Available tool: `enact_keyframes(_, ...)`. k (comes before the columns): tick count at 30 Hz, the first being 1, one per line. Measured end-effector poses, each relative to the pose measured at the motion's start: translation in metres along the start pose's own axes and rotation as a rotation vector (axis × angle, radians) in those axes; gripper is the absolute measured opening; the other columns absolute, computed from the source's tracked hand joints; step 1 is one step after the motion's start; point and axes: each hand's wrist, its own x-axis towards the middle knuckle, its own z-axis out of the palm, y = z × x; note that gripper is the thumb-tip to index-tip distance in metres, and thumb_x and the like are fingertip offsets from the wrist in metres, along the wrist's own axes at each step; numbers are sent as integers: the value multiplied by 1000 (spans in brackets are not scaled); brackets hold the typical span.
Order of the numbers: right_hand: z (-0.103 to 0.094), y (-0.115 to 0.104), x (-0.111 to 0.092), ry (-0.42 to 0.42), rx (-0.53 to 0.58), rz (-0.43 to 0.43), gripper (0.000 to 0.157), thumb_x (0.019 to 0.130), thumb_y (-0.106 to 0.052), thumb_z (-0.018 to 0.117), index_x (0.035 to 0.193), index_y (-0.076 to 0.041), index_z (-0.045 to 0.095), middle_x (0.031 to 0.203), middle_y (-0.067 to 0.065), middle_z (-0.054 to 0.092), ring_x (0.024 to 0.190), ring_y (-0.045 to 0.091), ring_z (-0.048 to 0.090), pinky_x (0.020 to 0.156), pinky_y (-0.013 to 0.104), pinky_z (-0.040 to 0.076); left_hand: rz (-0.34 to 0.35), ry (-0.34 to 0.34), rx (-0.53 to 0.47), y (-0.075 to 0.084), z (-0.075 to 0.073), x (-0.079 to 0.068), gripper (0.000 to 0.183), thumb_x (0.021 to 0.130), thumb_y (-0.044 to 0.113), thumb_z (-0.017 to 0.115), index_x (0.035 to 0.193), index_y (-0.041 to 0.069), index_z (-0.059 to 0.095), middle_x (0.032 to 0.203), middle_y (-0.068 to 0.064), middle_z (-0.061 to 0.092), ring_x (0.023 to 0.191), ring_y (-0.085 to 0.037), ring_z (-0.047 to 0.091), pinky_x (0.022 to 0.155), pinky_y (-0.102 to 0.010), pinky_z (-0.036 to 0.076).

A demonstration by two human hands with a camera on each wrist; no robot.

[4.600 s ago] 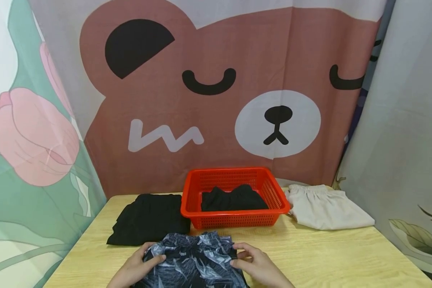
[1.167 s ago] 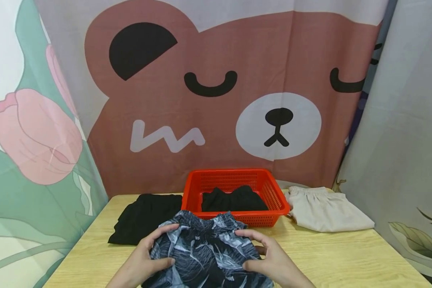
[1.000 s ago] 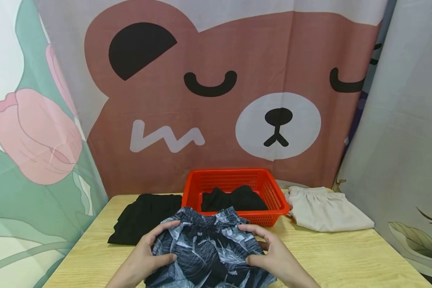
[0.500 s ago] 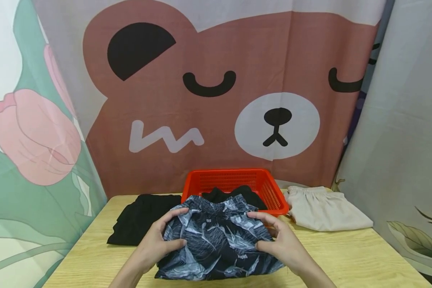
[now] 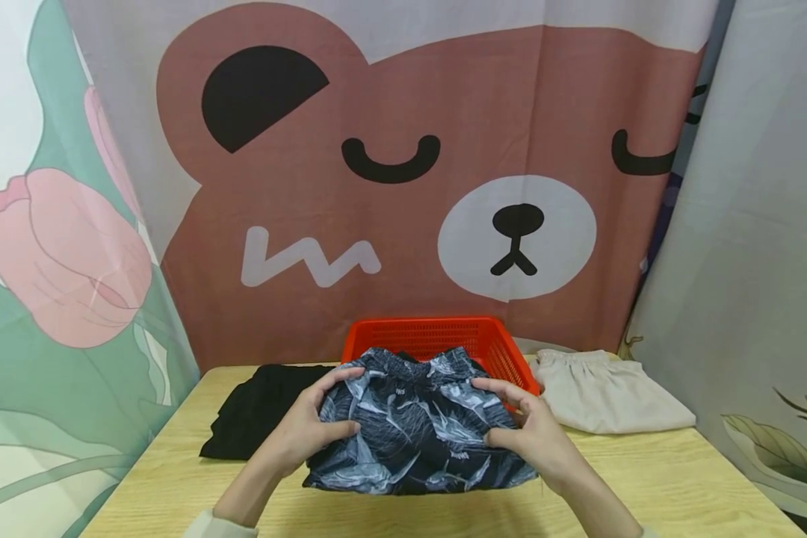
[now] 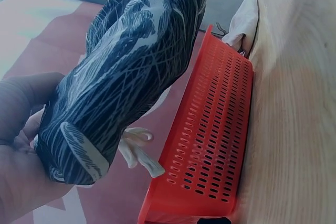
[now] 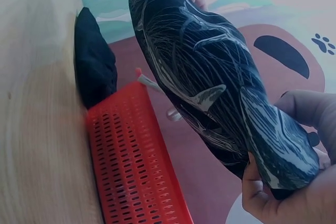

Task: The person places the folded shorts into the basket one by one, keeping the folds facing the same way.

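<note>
Left hand (image 5: 304, 430) and right hand (image 5: 539, 435) pinch opposite sides of the patterned garment (image 5: 420, 433), held between them above the table (image 5: 652, 478), long axis running hand to hand. Red basket (image 5: 417, 340) stands just beyond both hands; neither is clearly nearer.

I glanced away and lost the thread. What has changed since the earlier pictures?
The left hand and right hand carried the patterned garment forward toward the red basket; in the head view it now hides most of the black cloth inside. Neither hand let go. The basket, folded black garment and cream garment stayed put.
</note>
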Motion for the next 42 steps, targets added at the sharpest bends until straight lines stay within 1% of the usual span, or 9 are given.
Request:
enact_keyframes(3, -4, -2, 3, 18, -6, 0, 65, 73, 5, 71, 135, -8, 56, 149, 12, 37, 137, 42, 22, 101, 59, 33, -4, 2, -9, 0, 1, 7, 71, 75, -4, 76, 138, 18, 52, 152, -9, 29, 130, -35, 37, 104, -51, 35)
enact_keyframes(7, -9, -3, 5, 56, -32, 17, 65, 74, 4, 71, 135, -10, 56, 150, 11, 35, 136, 41, 22, 95, 53, 41, -9, -2, -10, 0, 5, 18, 70, 76, -4, 75, 138, 20, 53, 151, -8, 31, 131, -34, 36, 105, -53, 32)
enact_keyframes(11, -12, -2, 10, 72, -56, 12, 63, 74, 3, 71, 134, -11, 57, 148, 11, 37, 134, 40, 25, 91, 48, 44, -3, -4, -3, 1, 6, 26, 69, 77, -4, 74, 138, 22, 54, 148, -8, 35, 129, -34, 38, 104, -53, 34)
enact_keyframes(15, -15, 0, 15, 42, -60, -37, 63, 74, 4, 71, 135, -9, 56, 149, 12, 36, 137, 40, 23, 89, 43, 48, -5, 7, -10, 3, 4, 33, 70, 76, -6, 73, 137, 22, 55, 147, -8, 36, 128, -34, 39, 104, -54, 34)
enact_keyframes(19, -18, 0, 22, 13, -51, -59, 64, 76, 4, 70, 136, -7, 54, 151, 13, 33, 140, 39, 19, 87, 41, 49, -1, 13, -14, 5, 2, 40, 70, 76, -8, 73, 137, 20, 55, 148, -8, 36, 128, -34, 39, 104, -54, 34)
enact_keyframes(25, -22, 4, 32, 18, -78, -52, 63, 77, 3, 69, 137, -8, 54, 151, 12, 34, 139, 38, 21, 97, 53, 41, 7, 16, 2, 4, 0, 50, 66, 77, -6, 73, 137, 17, 55, 144, -10, 40, 120, -32, 46, 98, -46, 43)
enact_keyframes(29, -24, 7, 39, 20, -82, -55, 61, 78, 3, 68, 137, -7, 54, 151, 13, 34, 140, 38, 21, 99, 55, 39, 4, 29, -3, 2, 0, 56, 65, 78, -6, 73, 136, 16, 55, 142, -10, 42, 115, -31, 49, 93, -42, 46)
enact_keyframes(36, -26, 8, 52, 22, -90, -33, 62, 78, 3, 68, 137, -10, 54, 152, 12, 34, 140, 36, 20, 95, 48, 43, 4, 81, -6, -3, 1, 67, 68, 72, -11, 72, 133, 17, 59, 139, -8, 45, 113, -29, 50, 92, -40, 46)
enact_keyframes(42, -27, 11, 60, 24, -78, -17, 63, 77, 3, 68, 137, -11, 54, 151, 12, 35, 139, 34, 23, 91, 43, 43, -20, 108, 17, -6, 0, 75, 67, 72, -10, 71, 132, 18, 60, 139, -7, 46, 115, -30, 47, 94, -42, 43)
